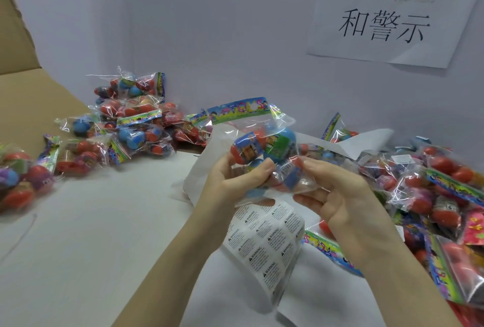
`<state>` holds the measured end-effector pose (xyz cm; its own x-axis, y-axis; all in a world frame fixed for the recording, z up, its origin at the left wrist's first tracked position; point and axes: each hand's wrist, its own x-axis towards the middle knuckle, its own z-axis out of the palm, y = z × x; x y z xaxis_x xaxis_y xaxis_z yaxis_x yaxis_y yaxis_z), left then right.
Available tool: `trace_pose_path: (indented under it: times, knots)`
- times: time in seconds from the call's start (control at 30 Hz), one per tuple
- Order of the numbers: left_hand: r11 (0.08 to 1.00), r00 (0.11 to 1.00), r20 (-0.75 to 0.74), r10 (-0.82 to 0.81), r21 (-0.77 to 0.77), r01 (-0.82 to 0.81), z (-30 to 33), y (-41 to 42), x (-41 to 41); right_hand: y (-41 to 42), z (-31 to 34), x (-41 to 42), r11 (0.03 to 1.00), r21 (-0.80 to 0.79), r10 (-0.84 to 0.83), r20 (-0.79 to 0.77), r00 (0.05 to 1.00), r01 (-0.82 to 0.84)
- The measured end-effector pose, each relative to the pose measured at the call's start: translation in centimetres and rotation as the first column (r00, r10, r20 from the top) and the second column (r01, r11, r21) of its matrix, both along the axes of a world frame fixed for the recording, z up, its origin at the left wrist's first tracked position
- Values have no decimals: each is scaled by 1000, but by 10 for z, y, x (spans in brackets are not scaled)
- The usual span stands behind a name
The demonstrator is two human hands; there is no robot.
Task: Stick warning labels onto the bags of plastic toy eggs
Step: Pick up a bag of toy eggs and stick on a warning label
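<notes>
The bag (262,148) is gripped by both hands, left hand (230,182) and right hand (337,195); the label sheet (267,243) lies directly below the bag, between the wrists.

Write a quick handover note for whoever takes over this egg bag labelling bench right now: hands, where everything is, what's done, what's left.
Left hand: grips the held bag of toy eggs from the left, thumb across its front.
Right hand: pinches the same bag's lower right edge.
Sheet of warning labels: lies on the table right below the hands, many labels left on it.
Bag piles: one pile at the back left, one pile on the right.
Done: cannot tell which pile is labelled; a white label shows on at least one right-hand bag.
Left: no label is visible on the held bag; peel one, stick it on, carry on with the rest.
</notes>
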<state>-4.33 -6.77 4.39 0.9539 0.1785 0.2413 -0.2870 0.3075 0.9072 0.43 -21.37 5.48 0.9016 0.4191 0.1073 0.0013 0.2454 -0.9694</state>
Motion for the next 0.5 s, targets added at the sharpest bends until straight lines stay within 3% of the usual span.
trace_pose_path:
  times: [0.2, 0.27, 0.37, 0.5]
  knots:
    - [999, 999, -3, -49, 3, 49, 0, 1, 2, -1, 2, 0, 981, 151, -122, -3, 992, 121]
    - [991, 993, 4, 115, 68, -115, -2, 1, 3, -1, 2, 0, 962, 203, -191, 8, 982, 185]
    - [872, 896, 113, 429, 205, -444, -8, -2, 5, 0, 2, -1, 937, 232, -275, 23, 961, 263]
    - [822, 853, 153, 499, 226, -522, -11, -7, 4, 4, 0, -4, 927, 210, -332, 66, 941, 312]
